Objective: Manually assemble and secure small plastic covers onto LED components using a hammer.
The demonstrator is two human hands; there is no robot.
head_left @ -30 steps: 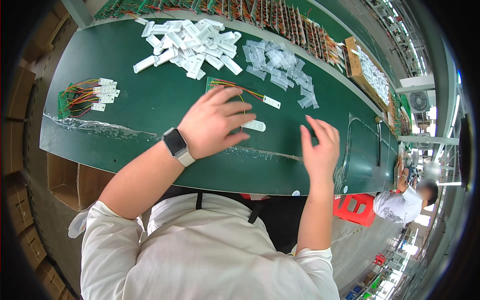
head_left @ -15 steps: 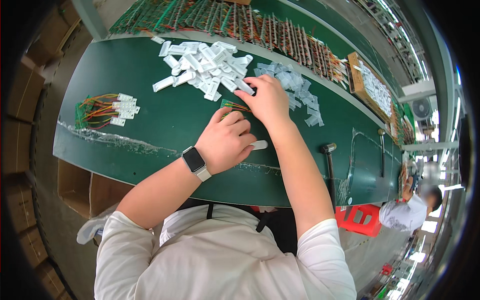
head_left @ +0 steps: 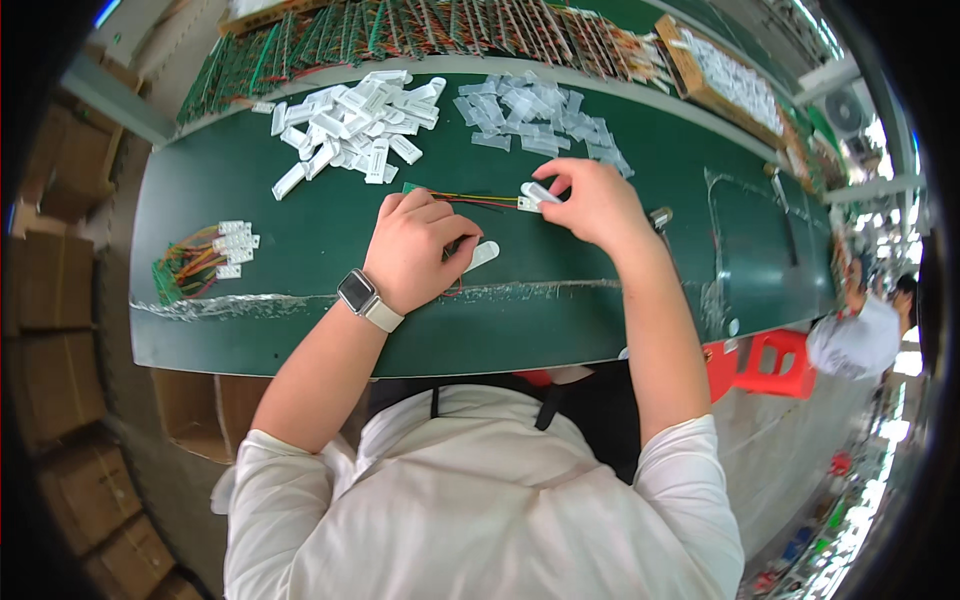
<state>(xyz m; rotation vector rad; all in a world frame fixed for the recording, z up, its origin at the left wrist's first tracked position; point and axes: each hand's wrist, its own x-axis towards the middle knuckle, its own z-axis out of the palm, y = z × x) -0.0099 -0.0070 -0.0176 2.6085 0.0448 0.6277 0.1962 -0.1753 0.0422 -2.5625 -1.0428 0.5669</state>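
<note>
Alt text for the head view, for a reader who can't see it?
Seen from above, a person at a green bench presses the left hand on a coloured wire harness while the right hand holds a small white plastic piece at its end.

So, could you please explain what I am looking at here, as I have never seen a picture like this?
The view comes from a wide fisheye camera worn on a person's head, looking down, so straight edges bend. No machine is involved: the two forearms are the wearer's own. The left hand, with a watch on its wrist, rests on a green table over a bundle of coloured wires. The right hand pinches a small white plastic piece at the wires' end. Another white piece lies beside the left hand. Farther off are a heap of white plastic parts, a heap of clear parts and a finished wire bundle at the left.
</note>
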